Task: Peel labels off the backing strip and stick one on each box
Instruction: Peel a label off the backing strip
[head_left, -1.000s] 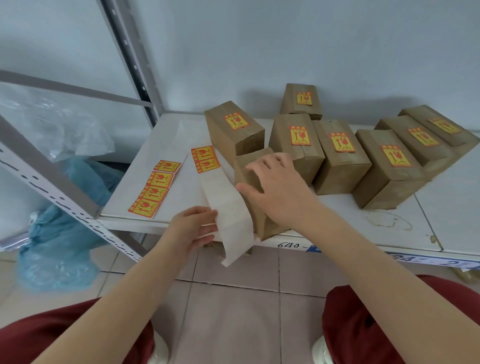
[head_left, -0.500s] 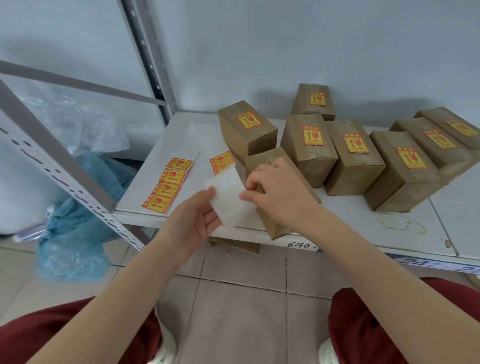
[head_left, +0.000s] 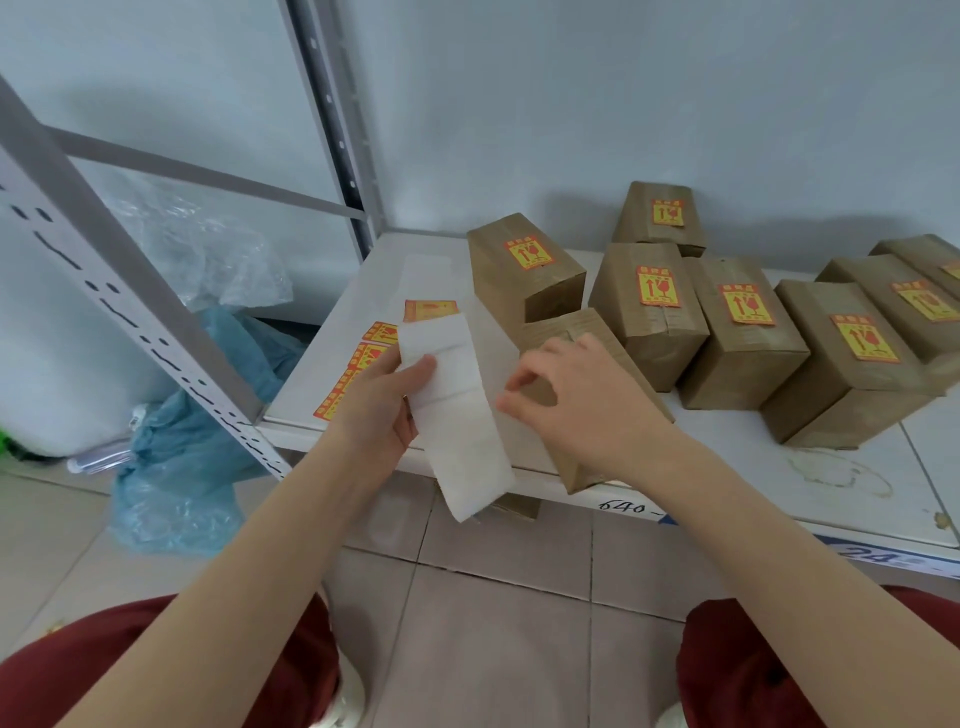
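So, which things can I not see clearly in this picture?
- Top of the nearest box: head view, covered by the right hand.
- The loose label strip on the shelf: partly behind the left hand and backing strip.
- The far-right box: cut by the frame edge.
- The label print: too small.
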